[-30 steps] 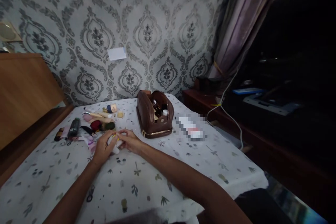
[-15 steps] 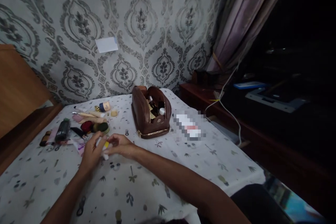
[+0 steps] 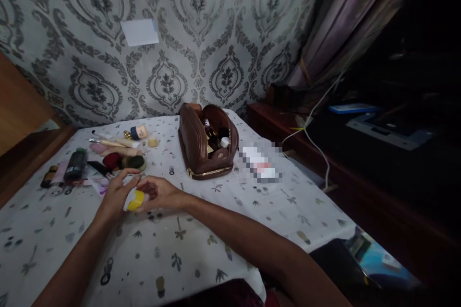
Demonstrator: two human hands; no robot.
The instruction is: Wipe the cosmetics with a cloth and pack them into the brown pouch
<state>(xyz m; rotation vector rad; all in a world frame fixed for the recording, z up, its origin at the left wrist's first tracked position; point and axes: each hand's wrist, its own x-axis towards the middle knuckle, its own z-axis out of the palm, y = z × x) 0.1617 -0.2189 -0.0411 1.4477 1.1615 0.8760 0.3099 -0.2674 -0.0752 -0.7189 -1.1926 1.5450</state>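
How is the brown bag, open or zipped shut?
Open. The top of the brown bag gapes between its raised sides, and a round white thing shows inside.

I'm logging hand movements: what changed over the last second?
The white-and-yellow item has shifted slightly left and toward the person and turned, showing more yellow. The left hand keeps hold of it; the right hand stays close by it. The brown bag still stands open.

The yellow-and-white item [image 3: 134,199] looked smooth; the cosmetic bag [image 3: 196,146], leather-like with soft sheen, bore a shiny metal zip [image 3: 212,173]; the tablecloth [image 3: 133,268] was matt cloth, the left panel [image 3: 19,124] smooth wood.
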